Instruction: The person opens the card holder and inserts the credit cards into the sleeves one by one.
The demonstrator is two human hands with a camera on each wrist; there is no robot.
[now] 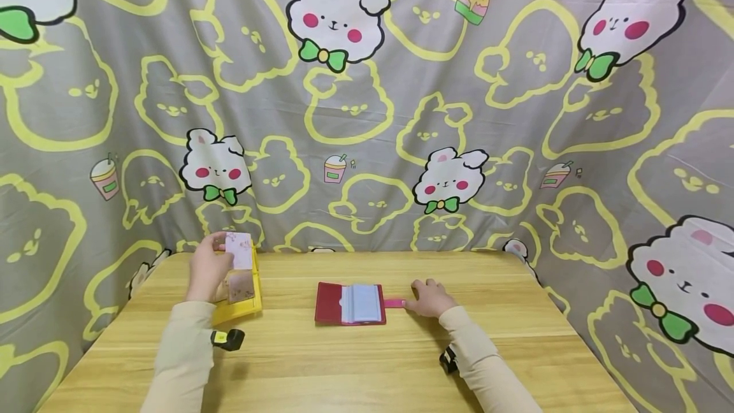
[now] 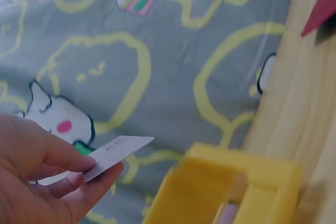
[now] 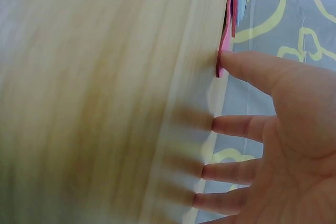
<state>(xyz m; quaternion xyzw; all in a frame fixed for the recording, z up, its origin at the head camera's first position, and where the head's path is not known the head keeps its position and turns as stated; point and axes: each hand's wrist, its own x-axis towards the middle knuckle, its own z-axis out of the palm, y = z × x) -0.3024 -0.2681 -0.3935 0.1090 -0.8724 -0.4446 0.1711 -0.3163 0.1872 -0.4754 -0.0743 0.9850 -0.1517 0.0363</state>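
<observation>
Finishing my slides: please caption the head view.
Left hand pinching a card above a yellow container; right hand touching pink strap of open red holder.

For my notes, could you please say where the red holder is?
In the head view, the red holder lies open, right of the yellow tray and left of the right hand.

Person, long pale beige sleeves both arms: left sleeve (image 1: 179,355) lower left of the frame, right sleeve (image 1: 487,365) lower right of centre, both plain, creased, reaching the wrist. Left hand (image 1: 209,268) and right hand (image 1: 431,299) bare. Black wrist unit (image 1: 234,340) at left cuff, yellow label, print unreadable. Second black unit (image 1: 448,360) at right cuff, small pale patch.
</observation>
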